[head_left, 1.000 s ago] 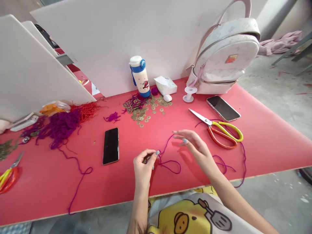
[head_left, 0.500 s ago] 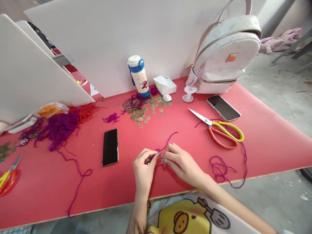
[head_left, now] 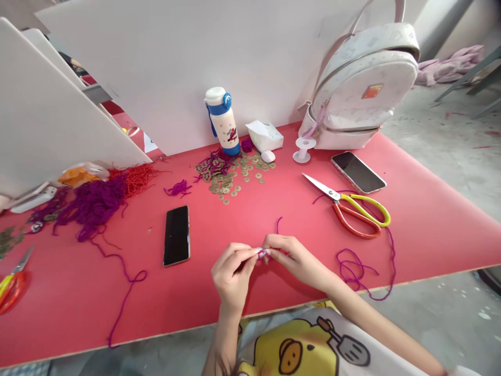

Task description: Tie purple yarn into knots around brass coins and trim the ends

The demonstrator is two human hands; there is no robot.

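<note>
Between my two hands, above the red table near its front edge, is a piece of purple cord (head_left: 261,254). My left hand (head_left: 234,269) pinches it between thumb and forefinger. From the other side my right hand (head_left: 291,257) grips the same cord, its fingertips touching those of the left. One loose end of the cord rises above the right hand. The coins glimpsed earlier in the left palm are hidden now. A black phone (head_left: 176,236) lies left of my hands, and yellow-and-red scissors (head_left: 358,211) lie to the right.
Brass coins (head_left: 224,184) with holes are spread before a white-and-blue bottle (head_left: 225,122). Purple yarn (head_left: 96,203) is heaped at left, near other scissors (head_left: 14,282). A white spool (head_left: 303,150), a second phone (head_left: 358,171) and a white backpack (head_left: 360,89) stand or lie at right.
Both hands have drawn together, fingertips now meeting on the cord. The loose cord end above them has become shorter, and the coins in my left hand have gone out of sight.
</note>
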